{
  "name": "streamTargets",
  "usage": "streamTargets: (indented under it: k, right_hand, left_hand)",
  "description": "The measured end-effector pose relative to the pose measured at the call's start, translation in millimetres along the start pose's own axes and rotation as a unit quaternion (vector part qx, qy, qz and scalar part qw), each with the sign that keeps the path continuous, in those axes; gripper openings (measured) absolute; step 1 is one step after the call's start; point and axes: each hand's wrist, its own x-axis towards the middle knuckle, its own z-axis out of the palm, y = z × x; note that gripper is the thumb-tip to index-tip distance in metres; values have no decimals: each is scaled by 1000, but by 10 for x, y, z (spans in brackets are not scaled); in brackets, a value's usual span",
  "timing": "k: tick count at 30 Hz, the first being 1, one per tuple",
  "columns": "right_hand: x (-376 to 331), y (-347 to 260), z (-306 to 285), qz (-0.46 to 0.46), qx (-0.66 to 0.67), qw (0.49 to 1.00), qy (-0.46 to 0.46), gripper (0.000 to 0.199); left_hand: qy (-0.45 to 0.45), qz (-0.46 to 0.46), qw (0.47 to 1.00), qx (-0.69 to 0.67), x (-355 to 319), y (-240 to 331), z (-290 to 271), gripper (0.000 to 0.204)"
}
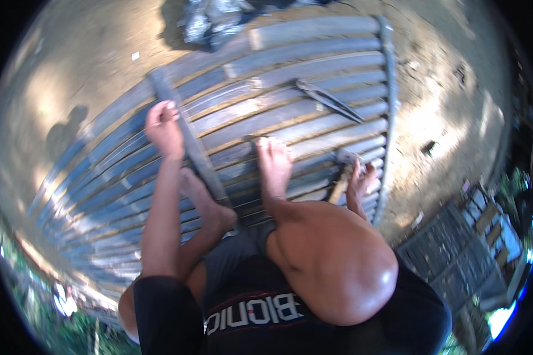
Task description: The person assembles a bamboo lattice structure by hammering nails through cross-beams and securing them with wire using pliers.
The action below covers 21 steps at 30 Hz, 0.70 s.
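Note:
My left hand (164,129) is held over the slatted platform (290,65), beside a dark flat bar (192,136) that runs across the slats. Its fingers are curled together; whatever they hold, if anything, is too small to make out. On the right, my right hand (361,182) is low over the slats with thumb and fingers apart. A hammer with a grey head and wooden handle (339,188) lies just left of it, close to the thumb; whether they touch I cannot tell. Farther off, long-handled dark pliers (330,102) rest on the slats.
My bare feet (274,165) and bent right knee (343,266) take up the near middle. Crumpled dark plastic (213,23) lies on the ground beyond the far edge. A rounded rail (391,89) bounds the slats on the right. A dark panelled object (450,248) stands at lower right.

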Motion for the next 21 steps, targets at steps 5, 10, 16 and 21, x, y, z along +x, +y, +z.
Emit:
streamTargets:
  k: [5,10,16,21]
  right_hand:
    - [-1296,-1885,1105,-371,-117,910,-142,36]
    - [-987,-1779,883,-359,-93,887,-275,35]
    - [-259,-1291,-146,-232,15,875,-425,35]
    - [23,-1782,-144,-233,67,839,-488,37]
  left_hand:
    - [86,9,995,-55,-73,-64,39,12]
    - [155,-8,984,-85,-112,-60,199,14]
    - [176,68,982,5,3,-42,270,9]
    - [169,145,972,75,-13,-55,255,10]
